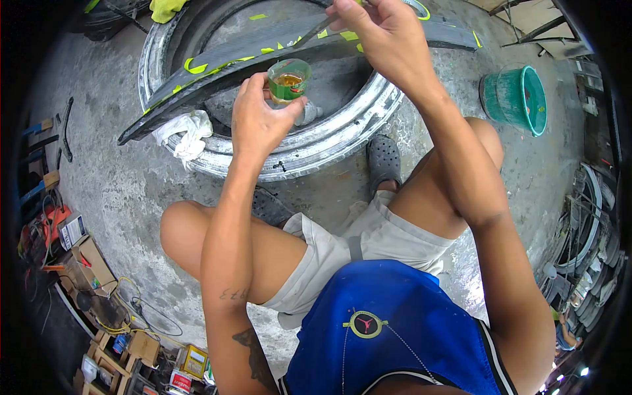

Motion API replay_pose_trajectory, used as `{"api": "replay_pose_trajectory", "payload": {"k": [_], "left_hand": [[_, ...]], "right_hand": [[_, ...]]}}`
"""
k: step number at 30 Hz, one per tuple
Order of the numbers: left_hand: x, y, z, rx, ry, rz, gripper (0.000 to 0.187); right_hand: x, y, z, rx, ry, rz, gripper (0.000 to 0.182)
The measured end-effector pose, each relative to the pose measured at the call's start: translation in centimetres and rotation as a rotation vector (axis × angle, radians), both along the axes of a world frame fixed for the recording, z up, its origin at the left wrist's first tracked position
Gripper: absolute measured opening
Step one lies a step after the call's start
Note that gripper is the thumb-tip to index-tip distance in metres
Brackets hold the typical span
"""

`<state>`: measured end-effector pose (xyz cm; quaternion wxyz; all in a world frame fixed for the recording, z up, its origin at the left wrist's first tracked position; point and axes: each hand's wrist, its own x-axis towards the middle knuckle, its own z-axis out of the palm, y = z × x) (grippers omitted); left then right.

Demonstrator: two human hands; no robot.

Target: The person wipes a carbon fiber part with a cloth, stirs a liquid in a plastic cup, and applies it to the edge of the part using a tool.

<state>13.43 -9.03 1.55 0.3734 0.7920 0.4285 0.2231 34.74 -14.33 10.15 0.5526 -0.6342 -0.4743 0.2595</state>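
Note:
My left hand (259, 122) is closed around a small green-tinted clear cup (287, 87) with amber liquid in the bottom. Up and to the right, my right hand (378, 26) pinches a thin dark flat stick (312, 33), whose lower end points down toward the panel behind the cup. That long dark curved panel (230, 54) carries several pieces of bright yellow-green tape (196, 67). It lies across a large tire (263, 161) smeared with white. A crumpled white cloth (187, 135) hangs over the tire's near left side.
To the right stands a green bucket (515, 100) on the stained concrete floor (158, 257). A yellow-green cloth (166, 9) rests at the tire's far left. Cardboard boxes (92, 263), cables and tools crowd the lower left. Stacked dark parts (586, 243) line the right edge.

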Motion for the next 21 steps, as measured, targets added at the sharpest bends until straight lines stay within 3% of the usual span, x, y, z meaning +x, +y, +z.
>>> {"api": "replay_pose_trajectory", "payload": {"k": [15,18,21], "left_hand": [[-0.44,-0.41,-0.22,0.017,0.033,-0.059,0.057],[-0.62,-0.33,-0.33,0.005,0.034,-0.058,0.058],[-0.69,-0.38,-0.27,0.014,0.04,-0.069,0.059]], "right_hand": [[0.45,-0.22,-0.32,-0.044,-0.117,-0.037,0.014],[0.72,-0.21,-0.49,0.009,0.013,-0.031,0.014],[0.72,-0.09,-0.49,-0.008,-0.05,-0.009,0.014]]}}
